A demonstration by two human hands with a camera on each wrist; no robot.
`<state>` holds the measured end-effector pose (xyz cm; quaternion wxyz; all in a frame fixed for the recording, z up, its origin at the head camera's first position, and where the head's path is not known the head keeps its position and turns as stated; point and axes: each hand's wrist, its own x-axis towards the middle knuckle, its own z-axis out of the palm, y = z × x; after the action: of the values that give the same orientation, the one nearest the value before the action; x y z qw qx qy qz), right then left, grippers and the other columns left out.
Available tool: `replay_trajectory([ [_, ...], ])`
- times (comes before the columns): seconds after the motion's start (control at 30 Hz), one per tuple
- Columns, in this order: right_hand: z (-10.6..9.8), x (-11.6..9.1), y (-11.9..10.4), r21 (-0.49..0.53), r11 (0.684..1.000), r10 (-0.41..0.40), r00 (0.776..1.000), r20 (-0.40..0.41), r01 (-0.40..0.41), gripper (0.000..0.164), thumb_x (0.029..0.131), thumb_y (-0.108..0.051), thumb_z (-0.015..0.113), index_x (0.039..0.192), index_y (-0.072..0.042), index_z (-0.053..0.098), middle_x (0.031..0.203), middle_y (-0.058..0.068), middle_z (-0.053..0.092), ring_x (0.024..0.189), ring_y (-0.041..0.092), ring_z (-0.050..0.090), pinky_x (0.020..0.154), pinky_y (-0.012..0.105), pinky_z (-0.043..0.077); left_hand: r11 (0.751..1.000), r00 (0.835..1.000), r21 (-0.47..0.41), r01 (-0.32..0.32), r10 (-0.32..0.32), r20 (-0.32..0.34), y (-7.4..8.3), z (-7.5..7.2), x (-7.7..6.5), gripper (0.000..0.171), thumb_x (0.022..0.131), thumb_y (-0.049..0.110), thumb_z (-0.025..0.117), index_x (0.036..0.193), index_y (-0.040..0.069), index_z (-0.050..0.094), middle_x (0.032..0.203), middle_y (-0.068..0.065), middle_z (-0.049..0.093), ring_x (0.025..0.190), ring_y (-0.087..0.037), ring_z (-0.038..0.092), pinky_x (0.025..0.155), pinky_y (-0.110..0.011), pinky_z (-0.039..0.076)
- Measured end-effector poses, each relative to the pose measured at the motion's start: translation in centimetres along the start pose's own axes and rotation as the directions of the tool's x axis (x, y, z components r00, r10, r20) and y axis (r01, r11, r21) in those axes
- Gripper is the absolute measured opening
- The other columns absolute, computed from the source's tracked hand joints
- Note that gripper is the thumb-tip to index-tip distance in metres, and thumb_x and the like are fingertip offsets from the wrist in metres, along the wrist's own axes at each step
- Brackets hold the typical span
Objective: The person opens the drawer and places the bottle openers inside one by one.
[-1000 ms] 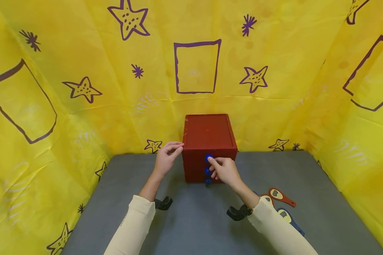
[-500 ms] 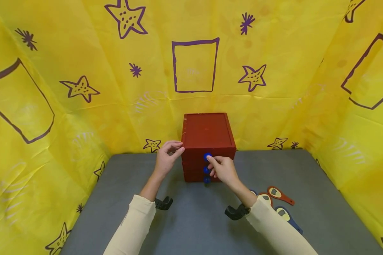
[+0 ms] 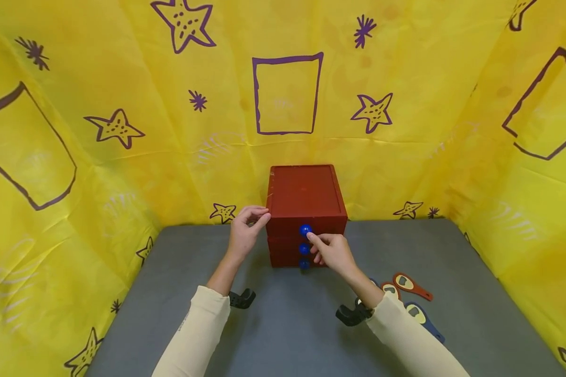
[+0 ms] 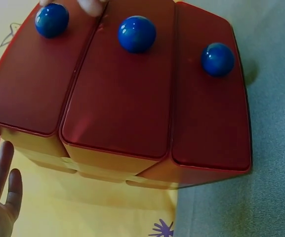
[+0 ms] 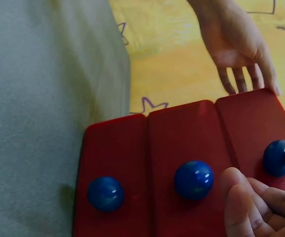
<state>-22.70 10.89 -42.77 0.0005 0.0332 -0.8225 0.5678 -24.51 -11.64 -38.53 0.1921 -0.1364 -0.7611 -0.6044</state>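
Head view | red drawer box (image 3: 306, 191), far middle of worktop (image 3: 283, 335) | left hand (image 3: 245, 235) spread, fingertips at its left edge | right hand (image 3: 334, 254) fingers loosely bent, thumb touching top blue knob (image 3: 305, 229)

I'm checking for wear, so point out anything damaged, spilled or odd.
The red box has small pale marks along its top's left edge; they break the even red and look like scuffs, though too small to be sure. I see nothing spilled.
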Motion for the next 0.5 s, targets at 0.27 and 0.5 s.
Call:
replay_trajectory([
  [0.27, 0.1, -0.1, 2.3, -0.075, 0.997, 0.015, 0.999, 0.038, -0.012, 0.034, 0.093, -0.032, 0.065, 0.090, 0.001, 0.073, 0.071, 0.014, 0.068, 0.053, 0.021, 0.061, 0.052, 0.028, 0.052, 1.000, 1.000, 0.008, -0.005, 0.005, 0.011, -0.1, -0.1, -0.2, 0.023, 0.088, 0.005, 0.069, 0.108, -0.008, 0.070, 0.110, -0.025, 0.063, 0.089, 0.001, 0.055, 0.080, -0.012, 0.048],
  [0.5, 1.4, 0.2, 3.7, -0.042, 0.997, 0.067, 0.993, 0.099, -0.064, 0.034, 0.093, -0.028, 0.066, 0.092, 0.005, 0.071, 0.074, 0.017, 0.068, 0.051, 0.016, 0.060, 0.051, 0.029, 0.053, 1.000, 1.000, -0.009, -0.005, 0.005, 0.008, -0.3, 0.1, -0.3, 0.024, 0.089, 0.005, 0.068, 0.110, -0.008, 0.070, 0.111, -0.025, 0.062, 0.090, 0.002, 0.056, 0.081, -0.012, 0.048],
])
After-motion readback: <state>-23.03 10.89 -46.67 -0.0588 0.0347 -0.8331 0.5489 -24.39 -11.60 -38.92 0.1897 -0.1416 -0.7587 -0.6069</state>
